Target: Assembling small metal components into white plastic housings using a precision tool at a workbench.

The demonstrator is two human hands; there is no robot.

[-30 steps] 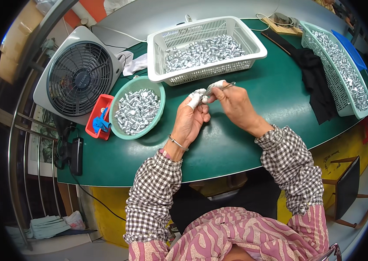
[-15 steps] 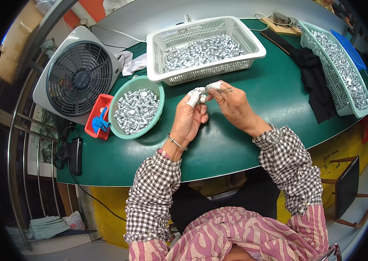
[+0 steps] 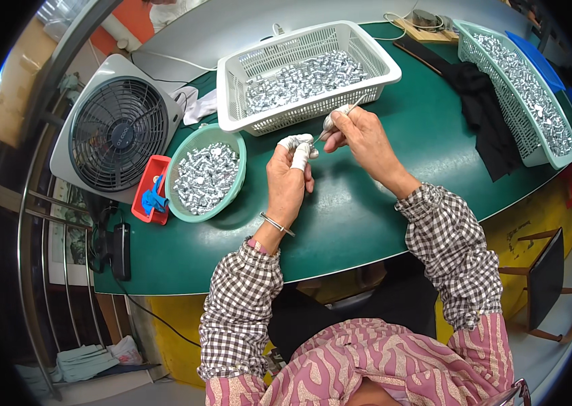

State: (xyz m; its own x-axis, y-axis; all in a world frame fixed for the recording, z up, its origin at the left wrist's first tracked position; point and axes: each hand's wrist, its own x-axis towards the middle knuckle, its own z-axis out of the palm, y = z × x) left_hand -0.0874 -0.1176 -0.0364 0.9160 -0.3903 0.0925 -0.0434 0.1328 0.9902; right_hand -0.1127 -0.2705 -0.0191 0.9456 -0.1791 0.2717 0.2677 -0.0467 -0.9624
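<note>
Above the green table, my left hand (image 3: 288,177) is closed in a pinch, with white wrapping on its thumb and finger. Whatever those fingertips hold is hidden by the wrapping. Just to the right, my right hand (image 3: 367,139) grips a thin metal pick (image 3: 360,100), whose tip points down toward the left fingertips. White wrapping covers a finger of this hand too. A round green basket (image 3: 184,211) of small silvery metal parts (image 3: 206,177) stands left of my left hand. Beyond both hands is a white rectangular basket (image 3: 313,112) holding many similar parts.
A grey fan (image 3: 122,132) stands at the far left beside a small red bin (image 3: 138,203) with a blue item in it. On the right lie a black cloth (image 3: 485,115) and a long pale-green basket (image 3: 479,84) of metal parts. A chair (image 3: 544,277) stands below right.
My right hand has drawn back from the left fingertips, up and to the right, taking the pick along. The left hand stays pinched. The whole view has shifted slightly.
</note>
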